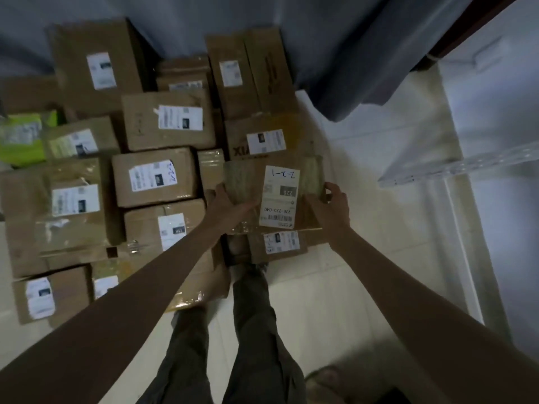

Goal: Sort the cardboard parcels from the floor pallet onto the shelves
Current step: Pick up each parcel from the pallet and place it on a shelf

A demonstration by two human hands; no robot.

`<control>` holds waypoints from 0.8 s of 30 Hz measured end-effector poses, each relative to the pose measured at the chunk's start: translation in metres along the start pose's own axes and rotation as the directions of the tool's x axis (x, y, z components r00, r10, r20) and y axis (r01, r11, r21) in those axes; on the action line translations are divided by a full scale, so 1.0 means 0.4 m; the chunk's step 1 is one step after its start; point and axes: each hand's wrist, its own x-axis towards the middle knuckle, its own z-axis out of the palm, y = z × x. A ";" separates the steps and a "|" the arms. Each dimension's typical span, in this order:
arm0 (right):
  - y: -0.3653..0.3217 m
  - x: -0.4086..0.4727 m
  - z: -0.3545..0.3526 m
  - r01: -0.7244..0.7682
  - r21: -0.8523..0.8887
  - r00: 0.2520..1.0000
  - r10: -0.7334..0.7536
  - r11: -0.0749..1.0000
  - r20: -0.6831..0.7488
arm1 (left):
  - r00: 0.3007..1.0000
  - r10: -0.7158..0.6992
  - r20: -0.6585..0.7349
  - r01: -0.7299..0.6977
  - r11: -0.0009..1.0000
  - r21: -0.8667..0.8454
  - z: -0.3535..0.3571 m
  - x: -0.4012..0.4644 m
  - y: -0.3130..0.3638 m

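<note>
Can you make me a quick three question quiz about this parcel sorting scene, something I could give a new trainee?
1. True or false: both hands grip the held parcel, the left hand on one side and the right hand on the other.
2. What is handwritten on the label of that parcel?
A. 2-2-1
B. 5-3-4
C. 9-9-9
3. Fill in: among the brown boxes at the far left lies one ____ package.

Key
1. True
2. A
3. green
</note>
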 end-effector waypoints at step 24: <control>0.149 0.350 0.218 -0.151 -0.002 0.947 0.146 0.988 0.286 | 0.983 -0.162 0.086 0.169 0.981 -0.090 0.087 0.296 -0.173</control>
